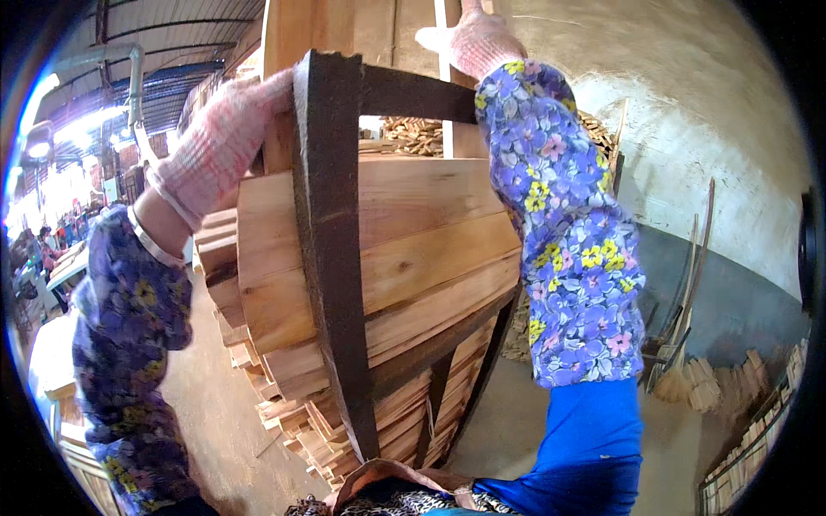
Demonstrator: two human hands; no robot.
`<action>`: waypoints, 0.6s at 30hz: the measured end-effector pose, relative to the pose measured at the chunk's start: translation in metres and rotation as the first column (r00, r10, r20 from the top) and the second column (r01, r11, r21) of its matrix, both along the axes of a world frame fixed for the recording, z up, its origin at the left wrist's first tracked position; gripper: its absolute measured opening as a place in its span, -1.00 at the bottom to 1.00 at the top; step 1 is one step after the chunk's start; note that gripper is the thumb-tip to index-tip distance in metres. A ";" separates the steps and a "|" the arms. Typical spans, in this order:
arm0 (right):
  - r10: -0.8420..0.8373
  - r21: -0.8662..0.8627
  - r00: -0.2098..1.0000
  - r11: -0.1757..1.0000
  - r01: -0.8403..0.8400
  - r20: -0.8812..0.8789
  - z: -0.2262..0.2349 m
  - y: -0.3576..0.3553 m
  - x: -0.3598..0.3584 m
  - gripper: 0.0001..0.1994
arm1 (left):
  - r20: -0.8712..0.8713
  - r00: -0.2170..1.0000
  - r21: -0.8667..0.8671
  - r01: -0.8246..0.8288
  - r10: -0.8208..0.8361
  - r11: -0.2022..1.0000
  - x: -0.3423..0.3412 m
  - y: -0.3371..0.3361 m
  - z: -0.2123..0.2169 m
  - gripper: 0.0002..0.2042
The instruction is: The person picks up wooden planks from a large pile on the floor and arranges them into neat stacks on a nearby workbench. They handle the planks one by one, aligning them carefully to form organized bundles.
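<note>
Both my hands wear pinkish knitted gloves and are raised at the far side of a dark metal frame (331,215). My left hand (228,129) is closed at the left edge of an upright wooden board (310,26), its thumb toward the frame's corner post; its other fingers are mostly hidden. My right hand (477,43) reaches over the top bar beside a narrow pale wood strip (446,73). Its thumb points left and another finger stretches upward, partly cut off by the picture's edge. Stacked wooden boards (430,224) lie inside the frame in front of me.
Uneven board ends (301,430) stick out on the stack's left. Long poles (693,284) lean against the wall (723,163) at right, near bundled wood pieces (697,383). Another wood pile (413,133) shows beyond the frame. A person (52,254) is far left.
</note>
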State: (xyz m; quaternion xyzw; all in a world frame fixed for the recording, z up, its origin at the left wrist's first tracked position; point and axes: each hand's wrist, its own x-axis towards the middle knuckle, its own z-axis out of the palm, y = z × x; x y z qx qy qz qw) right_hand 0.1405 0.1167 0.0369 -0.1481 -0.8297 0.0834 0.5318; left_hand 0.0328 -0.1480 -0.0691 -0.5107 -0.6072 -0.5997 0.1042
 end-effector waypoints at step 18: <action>-0.062 -0.144 0.996 0.988 0.053 -0.061 -0.005 0.031 -0.018 0.03 | 0.100 0.994 -0.151 -0.020 0.035 0.988 0.016 -0.003 -0.008 -0.60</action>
